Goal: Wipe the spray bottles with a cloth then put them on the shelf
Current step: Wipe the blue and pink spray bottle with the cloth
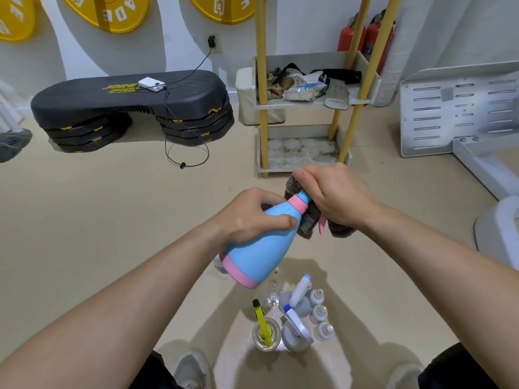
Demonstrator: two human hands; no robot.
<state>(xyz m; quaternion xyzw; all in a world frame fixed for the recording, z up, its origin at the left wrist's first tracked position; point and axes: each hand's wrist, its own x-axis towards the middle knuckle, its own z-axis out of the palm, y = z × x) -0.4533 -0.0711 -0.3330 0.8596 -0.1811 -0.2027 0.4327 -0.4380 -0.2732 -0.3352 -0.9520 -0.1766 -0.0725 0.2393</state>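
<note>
Hands: L (252,217) grips bottle (261,248), R (334,197) w/ cloth (309,220) hides nozzle

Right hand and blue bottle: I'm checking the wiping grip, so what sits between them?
In the head view, a dark cloth lies between the right hand and the blue bottle's spray head.

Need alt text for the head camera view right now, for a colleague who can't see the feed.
Head view: the left hand holds a tilted blue and pink spray bottle while the right hand presses a dark cloth around its nozzle end. More spray bottles stand on the floor below, and a yellow-poled shelf stands ahead, its bottom tier stained.
</note>
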